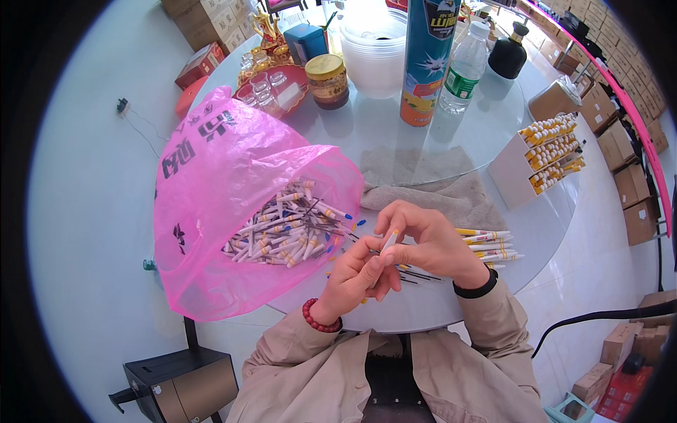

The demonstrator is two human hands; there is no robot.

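Left hand (352, 278): gripped a white pen part (390, 242), fingers curled.
Right hand (429, 240): was closed on the same part.
Where it was: between the hands, above the near surface (539, 236).
Thin black sticks (421, 275): lay under the hands.
Pens (490, 247): lay to the right.
Pink bag (233, 151): sat open on the left, with pen pieces (282, 236) inside.

Slender white pen piece (389, 242), yellow at its upper end, tilted, held between bare fingers (403, 254)
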